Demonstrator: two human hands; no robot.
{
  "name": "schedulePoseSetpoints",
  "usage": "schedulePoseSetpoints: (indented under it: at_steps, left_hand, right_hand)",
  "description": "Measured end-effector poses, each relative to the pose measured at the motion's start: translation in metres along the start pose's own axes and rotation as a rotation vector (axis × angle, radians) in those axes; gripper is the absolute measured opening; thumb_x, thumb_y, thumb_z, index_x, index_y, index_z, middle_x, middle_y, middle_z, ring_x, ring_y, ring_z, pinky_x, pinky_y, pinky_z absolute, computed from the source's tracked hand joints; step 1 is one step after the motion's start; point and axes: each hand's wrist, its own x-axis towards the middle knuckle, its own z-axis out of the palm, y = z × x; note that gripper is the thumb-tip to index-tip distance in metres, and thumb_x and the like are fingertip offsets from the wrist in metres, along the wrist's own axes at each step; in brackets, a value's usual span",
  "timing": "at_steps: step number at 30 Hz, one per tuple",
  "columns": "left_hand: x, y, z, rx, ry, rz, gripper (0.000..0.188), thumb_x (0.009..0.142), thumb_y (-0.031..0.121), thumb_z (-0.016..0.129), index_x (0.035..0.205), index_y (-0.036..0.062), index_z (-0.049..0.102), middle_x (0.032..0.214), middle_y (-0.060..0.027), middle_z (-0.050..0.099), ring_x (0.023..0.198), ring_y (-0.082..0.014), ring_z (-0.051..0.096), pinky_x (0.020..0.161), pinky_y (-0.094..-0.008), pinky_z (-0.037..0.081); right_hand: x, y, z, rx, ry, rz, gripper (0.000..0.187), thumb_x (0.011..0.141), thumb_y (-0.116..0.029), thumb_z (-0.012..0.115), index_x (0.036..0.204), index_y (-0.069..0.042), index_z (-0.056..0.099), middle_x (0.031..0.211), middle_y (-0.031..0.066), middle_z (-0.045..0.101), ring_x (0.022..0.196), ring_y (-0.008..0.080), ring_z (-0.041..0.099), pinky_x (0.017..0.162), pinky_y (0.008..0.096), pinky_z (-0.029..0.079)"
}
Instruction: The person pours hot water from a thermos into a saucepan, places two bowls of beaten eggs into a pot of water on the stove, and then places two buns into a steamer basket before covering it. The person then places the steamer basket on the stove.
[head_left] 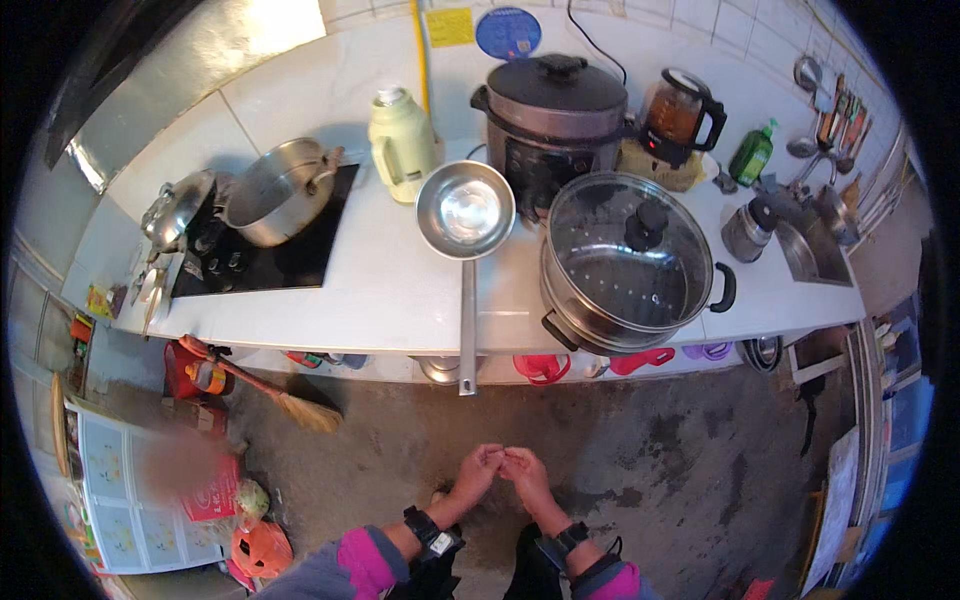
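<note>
My left hand [482, 468] and my right hand [524, 472] meet at the fingertips in front of my body, over the floor. Their fingers are curled in, and nothing shows between them. Neither hand touches the counter. Nearest ahead of them, a steel ladle-like pan [466, 208] rests on the counter, its long handle sticking out past the front edge. To its right stands a large steel steamer pot [620, 270] under a glass lid with a black knob.
On the white counter [400, 300] are a dark electric cooker [555, 120], a pale green thermos jug [402, 145], a glass kettle [678, 115] and a steel pot [280, 195] on the black cooktop. A broom [300, 408] leans below, left. A drawer unit [130, 490] stands lower left.
</note>
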Motion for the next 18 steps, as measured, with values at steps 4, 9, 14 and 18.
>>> schedulePoseSetpoints:
  at_steps: [4, 9, 14, 18]
  left_hand:
    - [0.000, 0.055, -0.028, -0.088, -0.011, 0.076, 0.027, 0.088, 0.019, 0.057, 0.106, -0.0022, 0.058, 0.093, -0.0105, 0.064, 0.081, -0.0154, 0.061, 0.072, -0.0281, 0.050]
    - [-0.001, 0.108, -0.072, -0.013, -0.026, 0.080, 0.028, 0.088, 0.020, 0.057, 0.106, -0.0018, 0.058, 0.093, -0.0084, 0.064, 0.078, -0.0133, 0.061, 0.068, -0.0263, 0.050]
    - [0.009, 0.143, -0.110, -0.045, -0.122, 0.036, 0.025, 0.087, 0.019, 0.059, 0.101, -0.0010, 0.061, 0.085, -0.0074, 0.065, 0.071, -0.0114, 0.061, 0.063, -0.0242, 0.050]
    - [0.021, 0.154, -0.115, -0.090, -0.125, 0.035, 0.023, 0.086, 0.018, 0.060, 0.098, -0.0006, 0.062, 0.081, -0.0071, 0.065, 0.068, -0.0111, 0.061, 0.061, -0.0238, 0.050]
  right_hand:
    - [-0.001, -0.048, 0.043, -0.013, -0.029, -0.087, 0.026, 0.086, -0.009, 0.059, 0.109, 0.001, 0.053, 0.098, 0.0121, 0.062, 0.085, 0.0181, 0.061, 0.075, 0.0286, 0.051]
    - [0.006, -0.072, 0.098, -0.272, 0.126, -0.200, 0.030, 0.083, -0.011, 0.062, 0.109, 0.002, 0.053, 0.098, 0.0130, 0.061, 0.086, 0.0171, 0.061, 0.073, 0.0286, 0.051]
    - [0.022, -0.099, 0.130, -0.554, 0.358, -0.375, 0.041, 0.077, -0.019, 0.070, 0.106, 0.004, 0.053, 0.097, 0.0129, 0.060, 0.086, 0.0193, 0.060, 0.074, 0.0314, 0.051]
    - [0.045, -0.130, 0.128, -0.785, 0.421, -0.401, 0.047, 0.070, -0.021, 0.075, 0.104, 0.004, 0.054, 0.095, 0.0143, 0.059, 0.084, 0.0234, 0.060, 0.076, 0.0325, 0.049]
